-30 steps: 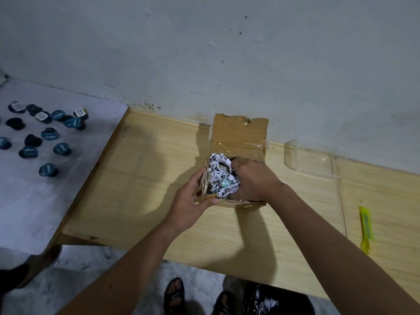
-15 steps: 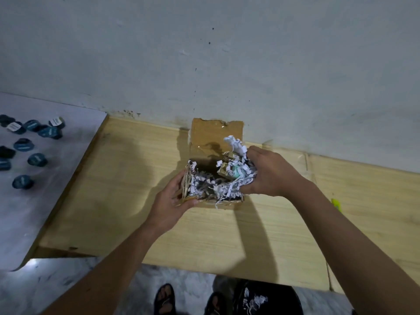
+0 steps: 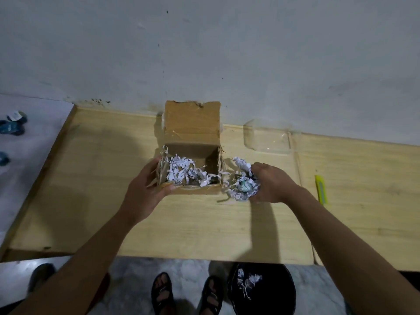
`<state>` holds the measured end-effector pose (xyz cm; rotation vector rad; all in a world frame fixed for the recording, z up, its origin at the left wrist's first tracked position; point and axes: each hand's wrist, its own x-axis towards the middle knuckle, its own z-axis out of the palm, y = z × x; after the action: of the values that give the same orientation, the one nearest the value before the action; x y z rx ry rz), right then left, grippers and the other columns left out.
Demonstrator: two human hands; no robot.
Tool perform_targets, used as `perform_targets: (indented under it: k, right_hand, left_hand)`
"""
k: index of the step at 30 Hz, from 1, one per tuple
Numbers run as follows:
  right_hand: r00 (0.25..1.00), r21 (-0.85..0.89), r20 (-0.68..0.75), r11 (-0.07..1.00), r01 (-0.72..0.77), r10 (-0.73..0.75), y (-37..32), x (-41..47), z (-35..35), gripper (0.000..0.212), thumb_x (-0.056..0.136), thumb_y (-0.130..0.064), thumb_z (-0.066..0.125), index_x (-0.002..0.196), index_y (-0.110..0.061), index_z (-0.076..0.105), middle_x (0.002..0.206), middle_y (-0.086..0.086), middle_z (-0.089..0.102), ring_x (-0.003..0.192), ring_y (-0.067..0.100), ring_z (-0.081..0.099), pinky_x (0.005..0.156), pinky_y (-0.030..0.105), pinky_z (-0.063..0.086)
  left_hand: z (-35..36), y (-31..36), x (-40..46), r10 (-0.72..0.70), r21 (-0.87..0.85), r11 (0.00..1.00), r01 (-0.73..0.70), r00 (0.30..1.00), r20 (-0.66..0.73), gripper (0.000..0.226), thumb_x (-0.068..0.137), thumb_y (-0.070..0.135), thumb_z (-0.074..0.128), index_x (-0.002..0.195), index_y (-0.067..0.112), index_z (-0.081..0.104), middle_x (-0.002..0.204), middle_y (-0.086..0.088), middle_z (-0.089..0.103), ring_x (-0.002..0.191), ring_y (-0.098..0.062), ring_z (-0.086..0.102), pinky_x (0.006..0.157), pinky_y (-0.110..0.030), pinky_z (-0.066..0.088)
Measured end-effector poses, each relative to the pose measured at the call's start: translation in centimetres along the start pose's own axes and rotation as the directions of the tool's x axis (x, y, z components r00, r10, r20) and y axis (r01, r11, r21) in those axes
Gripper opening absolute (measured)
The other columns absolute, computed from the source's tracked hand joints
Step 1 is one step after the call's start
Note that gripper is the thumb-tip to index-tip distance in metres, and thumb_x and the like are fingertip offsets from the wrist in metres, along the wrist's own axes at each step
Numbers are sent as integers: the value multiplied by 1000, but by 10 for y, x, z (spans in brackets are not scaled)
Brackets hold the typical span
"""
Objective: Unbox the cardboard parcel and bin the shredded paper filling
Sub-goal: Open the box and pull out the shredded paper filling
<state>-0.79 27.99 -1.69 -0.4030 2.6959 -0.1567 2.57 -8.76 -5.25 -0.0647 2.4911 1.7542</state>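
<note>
The right hand [image 3: 270, 183] holds a crinkly clump of shredded paper [image 3: 243, 185], half hiding something greenish. The left hand [image 3: 145, 189] grips the brown cardboard box [image 3: 193, 142] corner.

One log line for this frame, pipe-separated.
left hand: steadies box | right hand: holds shred clump outside box | shreds remain in box | bin: below table edge
</note>
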Motion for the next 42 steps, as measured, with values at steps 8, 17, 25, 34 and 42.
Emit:
perform_targets:
  k: [8,17,25,34,42]
  right_hand:
    - [994,-91,-10,990,104,-105,6,-5,22,76,64,-53,80,123,-11,58,120,8,55,99,32,58,78,38,49]
    - [984,219,-152,968,121,-89,8,-15,3,75,71,-38,89,137,-19,60,129,-6,58,106,20,65,84,31,52]
    - [934,324,-350,927,187,-66,5,-22,-6,29,87,-24,81,114,-15,75,110,-3,74,97,18,72,86,39,58]
    - [927,374,-375,915,151,1,-16,-19,-16,33,88,-23,63,117,-14,76,116,2,76,105,19,70,89,26,49]
    - [912,539,-390,771,339,-128,-73,7,-25,39,83,-26,85,120,-24,74,109,-11,71,96,5,67,85,15,50]
  left_hand:
    - [5,-4,0,-44,-71,996,44,999,2,86,76,-4,84,145,33,48,123,31,68,115,6,65,92,-12,52]
    - [3,-3,-2,-41,-79,996,43,999,17,85,77,-1,85,144,38,48,129,27,66,121,0,64,98,-18,53]
    - [3,1,-3,-65,-67,996,66,998,9,85,72,8,89,138,45,50,124,29,68,115,4,66,96,-16,53]
    - [1,4,-6,-36,-25,999,37,999,11,85,72,11,90,143,35,51,125,28,68,118,-1,66,102,-21,51]
    - [2,2,-5,-34,-43,998,35,999,15,84,76,3,88,145,32,51,134,10,68,125,-6,64,106,-25,51]
